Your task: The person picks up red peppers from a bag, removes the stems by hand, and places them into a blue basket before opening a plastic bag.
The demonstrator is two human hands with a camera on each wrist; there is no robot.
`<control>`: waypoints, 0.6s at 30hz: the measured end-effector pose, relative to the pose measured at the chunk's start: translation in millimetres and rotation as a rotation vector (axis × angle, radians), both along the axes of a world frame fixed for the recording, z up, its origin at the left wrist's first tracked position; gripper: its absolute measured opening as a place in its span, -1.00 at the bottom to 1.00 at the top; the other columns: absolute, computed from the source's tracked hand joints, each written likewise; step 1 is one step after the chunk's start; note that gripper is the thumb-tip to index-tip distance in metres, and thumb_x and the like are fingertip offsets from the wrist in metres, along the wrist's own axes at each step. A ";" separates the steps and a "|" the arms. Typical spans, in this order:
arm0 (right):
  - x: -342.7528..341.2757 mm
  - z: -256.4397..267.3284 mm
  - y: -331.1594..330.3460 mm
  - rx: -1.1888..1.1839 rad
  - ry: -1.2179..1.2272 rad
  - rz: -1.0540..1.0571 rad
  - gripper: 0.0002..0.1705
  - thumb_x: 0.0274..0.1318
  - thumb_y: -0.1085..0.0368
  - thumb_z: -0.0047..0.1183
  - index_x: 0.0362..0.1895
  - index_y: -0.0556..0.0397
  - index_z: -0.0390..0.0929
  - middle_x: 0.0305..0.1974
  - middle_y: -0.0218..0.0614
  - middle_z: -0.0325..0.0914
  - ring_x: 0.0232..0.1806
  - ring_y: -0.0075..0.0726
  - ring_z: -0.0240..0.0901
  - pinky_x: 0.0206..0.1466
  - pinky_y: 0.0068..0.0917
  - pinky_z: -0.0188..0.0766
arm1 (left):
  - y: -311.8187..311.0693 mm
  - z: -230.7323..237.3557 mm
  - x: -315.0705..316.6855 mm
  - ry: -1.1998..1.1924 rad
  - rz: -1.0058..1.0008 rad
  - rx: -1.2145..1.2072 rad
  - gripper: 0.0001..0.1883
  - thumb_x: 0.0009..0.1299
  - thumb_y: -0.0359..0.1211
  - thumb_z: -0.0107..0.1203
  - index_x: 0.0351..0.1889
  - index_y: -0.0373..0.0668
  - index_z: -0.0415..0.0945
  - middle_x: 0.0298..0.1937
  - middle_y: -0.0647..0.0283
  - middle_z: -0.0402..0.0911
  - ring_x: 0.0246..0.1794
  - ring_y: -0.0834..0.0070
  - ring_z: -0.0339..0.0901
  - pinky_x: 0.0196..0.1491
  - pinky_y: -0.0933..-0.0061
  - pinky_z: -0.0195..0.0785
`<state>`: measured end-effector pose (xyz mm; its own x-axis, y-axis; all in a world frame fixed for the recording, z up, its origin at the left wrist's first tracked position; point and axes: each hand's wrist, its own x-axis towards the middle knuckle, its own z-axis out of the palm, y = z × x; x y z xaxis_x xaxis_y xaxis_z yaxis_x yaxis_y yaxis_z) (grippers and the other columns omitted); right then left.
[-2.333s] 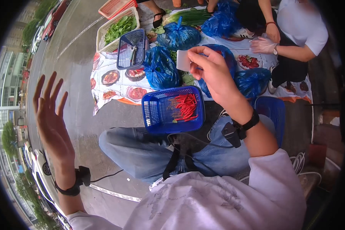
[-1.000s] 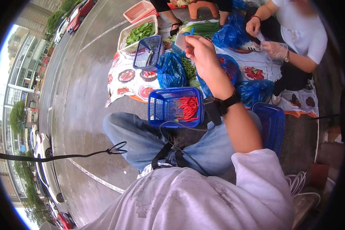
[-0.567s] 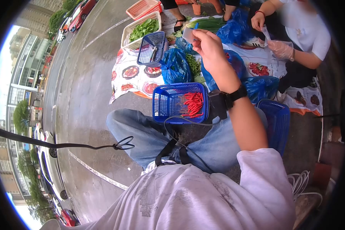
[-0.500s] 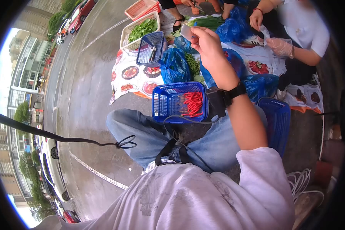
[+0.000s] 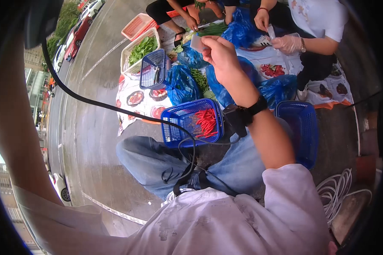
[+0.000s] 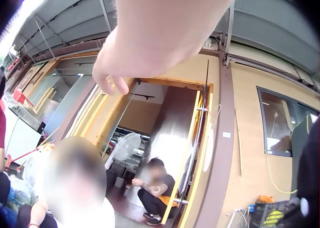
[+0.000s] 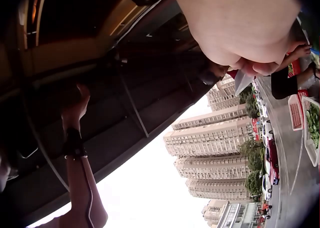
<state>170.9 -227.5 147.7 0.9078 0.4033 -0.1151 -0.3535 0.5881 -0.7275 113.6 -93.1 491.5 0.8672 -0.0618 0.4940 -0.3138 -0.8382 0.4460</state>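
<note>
My right hand [image 5: 223, 55] is raised in front of me and pinches a small, flat, whitish piece [image 5: 196, 43] between thumb and fingers. In the right wrist view this piece [image 7: 243, 82] looks partly see-through; its exact kind I cannot tell. My left arm is lifted high, so the head view shows only the forearm and sleeve. The left wrist view shows the left hand [image 6: 117, 70] with its fingers bent loosely downward and nothing in them. Below my right hand, a blue basket [image 5: 170, 127] holds red chilies [image 5: 206, 122] in front of my knees.
Blue plastic bags [image 5: 181, 85], a basket with a tool [image 5: 156, 74] in it and a cream basket of leafy greens [image 5: 142, 50] stand on a printed sheet [image 5: 125, 100]. Another blue basket [image 5: 298, 136] is at my right. A person's gloved hand [image 5: 286, 43] is across from me. A black cable [image 5: 98, 103] hangs across.
My left hand, open with fingers spread at first, went out of the head view; now its raised forearm shows at the left edge. The right hand rose slightly, still pinching the whitish piece.
</note>
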 end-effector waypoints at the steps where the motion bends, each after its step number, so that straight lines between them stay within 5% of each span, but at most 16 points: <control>1: 0.9 -4.2 -0.1 0.004 -0.019 0.020 -0.84 0.21 0.35 0.15 -0.22 0.21 0.55 -0.44 -0.34 0.52 -0.53 -0.54 0.40 -0.50 -0.56 0.30 | -4.2 -16.6 -6.7 0.005 -0.070 -0.041 -0.35 0.58 0.05 -0.19 0.47 -0.16 0.20 0.43 -0.03 0.34 0.38 0.17 0.40 0.42 0.13 0.22; 4: -10.3 1.4 -8.0 -0.002 -0.051 0.032 -0.87 0.20 0.37 0.16 -0.25 0.20 0.54 -0.46 -0.35 0.51 -0.54 -0.57 0.40 -0.51 -0.59 0.28 | -2.9 -107.4 -34.4 0.069 -0.263 -0.131 -0.36 0.58 0.05 -0.18 0.47 -0.17 0.20 0.42 -0.03 0.34 0.38 0.18 0.41 0.41 0.14 0.23; 5: -15.6 5.1 -10.9 -0.014 -0.090 0.045 -0.86 0.20 0.38 0.16 -0.24 0.20 0.53 -0.47 -0.36 0.51 -0.54 -0.59 0.40 -0.52 -0.60 0.27 | -17.4 -145.6 -53.4 0.112 -0.146 -0.349 -0.48 0.57 -0.11 -0.08 0.37 -0.23 0.28 0.30 0.08 0.47 0.20 0.32 0.51 0.21 0.29 0.38; 7: -28.8 9.0 -12.3 -0.074 -0.224 0.057 -0.84 0.25 0.35 0.16 -0.21 0.19 0.51 -0.48 -0.39 0.54 -0.55 -0.62 0.39 -0.49 -0.62 0.28 | -12.0 -209.3 -78.1 0.121 0.036 -0.322 -0.44 0.42 -0.28 0.25 0.33 -0.21 0.32 0.27 0.19 0.47 0.09 0.44 0.51 0.01 0.44 0.45; 8: -35.4 12.4 -10.4 -0.108 -0.295 0.067 -0.83 0.27 0.33 0.15 -0.20 0.18 0.50 -0.47 -0.39 0.56 -0.55 -0.63 0.40 -0.48 -0.62 0.30 | -2.7 -236.2 -83.6 0.051 0.045 -0.255 -0.35 0.26 -0.32 0.43 0.27 -0.23 0.37 0.17 0.15 0.50 -0.01 0.46 0.55 -0.27 0.52 0.54; 10: -47.8 6.0 -5.3 -0.315 -0.669 -0.079 -0.85 0.28 0.36 0.14 -0.19 0.20 0.49 -0.41 -0.27 0.66 -0.46 -0.55 0.54 -0.41 -0.58 0.39 | 3.1 -267.9 -96.3 0.156 0.119 -0.283 -0.28 0.15 -0.31 0.51 0.26 -0.21 0.42 0.21 0.22 0.47 -0.02 0.51 0.51 -0.28 0.56 0.55; 12: -66.9 2.2 -6.8 -0.495 -0.776 -0.114 -0.86 0.26 0.40 0.16 -0.18 0.20 0.49 -0.40 -0.25 0.68 -0.47 -0.54 0.56 -0.43 -0.56 0.40 | 11.9 -294.4 -101.9 0.156 0.102 -0.328 -0.27 0.08 -0.30 0.56 0.21 -0.24 0.45 0.13 0.23 0.49 -0.11 0.54 0.53 -0.32 0.58 0.57; 18: -80.8 -27.6 13.1 -0.560 -0.701 0.095 -0.80 0.22 0.40 0.23 -0.14 0.20 0.51 -0.38 -0.28 0.68 -0.45 -0.63 0.57 -0.45 -0.61 0.37 | 34.0 -355.8 -106.2 0.167 0.099 -0.383 -0.54 0.12 -0.48 0.48 0.00 -0.30 0.60 -0.09 0.25 0.58 -0.28 0.53 0.59 -0.26 0.51 0.63</control>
